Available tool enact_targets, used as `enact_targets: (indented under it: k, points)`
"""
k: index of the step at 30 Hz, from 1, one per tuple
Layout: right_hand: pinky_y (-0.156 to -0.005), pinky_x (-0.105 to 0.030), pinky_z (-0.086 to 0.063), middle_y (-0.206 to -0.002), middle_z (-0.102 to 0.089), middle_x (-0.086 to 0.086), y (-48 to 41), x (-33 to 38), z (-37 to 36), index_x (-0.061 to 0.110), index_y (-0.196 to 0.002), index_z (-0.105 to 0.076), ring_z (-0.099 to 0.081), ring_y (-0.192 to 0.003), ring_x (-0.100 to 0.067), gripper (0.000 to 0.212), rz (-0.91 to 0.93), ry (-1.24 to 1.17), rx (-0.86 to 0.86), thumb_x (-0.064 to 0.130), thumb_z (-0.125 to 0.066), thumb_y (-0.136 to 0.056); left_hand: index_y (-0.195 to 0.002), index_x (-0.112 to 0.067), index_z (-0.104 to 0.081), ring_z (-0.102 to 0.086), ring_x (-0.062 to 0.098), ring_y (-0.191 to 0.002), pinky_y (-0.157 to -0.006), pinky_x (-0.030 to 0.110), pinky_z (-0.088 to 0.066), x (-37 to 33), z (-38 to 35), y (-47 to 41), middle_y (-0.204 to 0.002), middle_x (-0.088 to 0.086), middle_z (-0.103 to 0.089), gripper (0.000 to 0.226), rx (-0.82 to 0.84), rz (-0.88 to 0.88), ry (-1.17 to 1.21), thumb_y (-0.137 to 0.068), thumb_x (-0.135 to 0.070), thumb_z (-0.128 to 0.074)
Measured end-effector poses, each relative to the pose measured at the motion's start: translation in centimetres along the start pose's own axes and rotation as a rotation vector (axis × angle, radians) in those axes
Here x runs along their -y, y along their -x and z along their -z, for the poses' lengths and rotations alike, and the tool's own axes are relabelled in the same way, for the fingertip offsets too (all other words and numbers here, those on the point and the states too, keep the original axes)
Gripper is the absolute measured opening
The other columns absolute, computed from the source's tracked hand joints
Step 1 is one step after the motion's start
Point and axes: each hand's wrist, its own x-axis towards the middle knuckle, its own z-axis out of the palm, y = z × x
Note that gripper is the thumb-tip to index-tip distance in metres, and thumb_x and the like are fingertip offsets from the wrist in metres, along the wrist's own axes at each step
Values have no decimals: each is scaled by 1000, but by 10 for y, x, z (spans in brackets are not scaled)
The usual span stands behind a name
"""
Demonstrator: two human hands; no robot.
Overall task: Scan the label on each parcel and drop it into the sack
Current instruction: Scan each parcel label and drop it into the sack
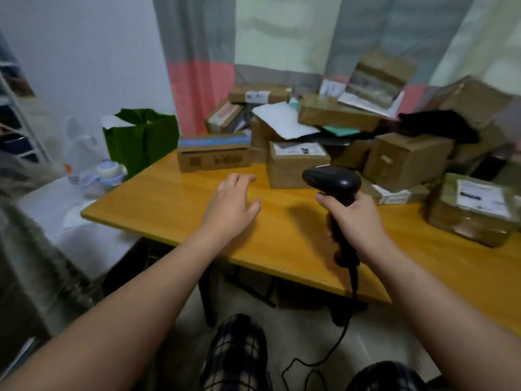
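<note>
My right hand [356, 218] grips the handle of a black barcode scanner [332, 180], its head pointing left over the wooden table [174, 204]. My left hand [232, 203] hovers flat over the table with fingers straight, holding nothing, a short way in front of a long cardboard parcel with a blue strip [214, 152]. A square parcel with a white label [296, 163] stands just behind the scanner. Several more cardboard parcels [406, 159] are heaped behind it. A green sack [141, 139] stands open at the table's far left corner.
A taped parcel with a white label [473, 208] lies on the right of the table. The scanner's black cable [332, 348] hangs down to the floor between my knees. A low white surface with a small blue-and-white container [108, 173] sits left of the table.
</note>
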Motion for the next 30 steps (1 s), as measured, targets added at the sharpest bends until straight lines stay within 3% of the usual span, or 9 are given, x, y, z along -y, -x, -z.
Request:
enact_targets:
  k: [6,8,12,14,17,22,25,28,30]
  points:
    - [-52,-36,-48,-62,-57,-15,-72,10,46,6,-91,-57,-56,-50,-28,21,37,25,-93,26,-65,-90,-138,-15,-41,-44,27,-124,-99,33,-36,-36,-19,-109,-135,9,-44,53,-4,6,120,-92,-35,-58]
    - [-56,-37,-49,-62,-61,-9,-102,11,58,11,-91,-58,-59,-53,-25,20,85,56,-128,28,-67,-88,-143,-13,-33,-44,28,-126,-98,34,-37,-41,-28,-149,-140,11,-41,69,17,127,292,-89,-46,-61]
    - [-60,-36,-49,-66,-62,0,-157,13,72,25,-92,-57,-61,-60,-22,16,147,101,-168,33,-69,-85,-151,-14,-9,-32,32,-137,-111,43,-31,-50,-43,-208,-155,10,-25,107,-8,515,792,-75,-62,-67]
    - [-58,-35,-48,-64,-61,-3,-177,13,75,25,-95,-56,-59,-56,-23,18,156,100,-174,32,-69,-85,-153,-17,-2,-28,34,-139,-109,44,-29,-59,-51,-233,-156,10,-21,105,-17,583,851,-80,-58,-66]
    - [-53,-34,-48,-65,-61,-4,-203,18,80,22,-94,-56,-61,-52,-23,16,175,180,-193,30,-67,-86,-151,-19,-7,-36,35,-133,-102,41,-34,-85,-56,-267,-151,14,-29,96,-22,549,874,-82,-53,-66]
    - [-67,-34,-52,-78,-65,-1,-233,23,92,21,-91,-56,-66,-76,-23,19,190,282,-252,35,-67,-85,-143,-20,-20,-45,37,-121,-99,47,-45,-108,-73,-299,-141,15,-38,90,-66,724,1013,-76,-47,-74]
    - [-75,-35,-51,-85,-63,2,-235,20,102,25,-92,-56,-64,-86,-21,16,209,204,-321,33,-68,-85,-135,-19,-24,-48,29,-107,-83,37,-49,-115,-80,-301,-134,15,-41,75,-127,806,1114,-82,-35,-73]
    - [-95,-39,-44,-115,-53,-4,-233,17,116,29,-89,-53,-52,-113,-25,18,250,189,-419,33,-70,-84,-131,-19,-26,-45,25,-97,-77,34,-44,-120,-80,-296,-127,13,-43,67,-169,825,1169,-84,-28,-72]
    - [-113,-41,-28,-145,-30,-8,-233,23,126,25,-106,-59,-29,-135,-28,27,244,195,-443,35,-70,-85,-127,-20,-27,-49,24,-98,-80,34,-48,-116,-77,-291,-119,11,-42,64,-189,817,1195,-83,-28,-72]
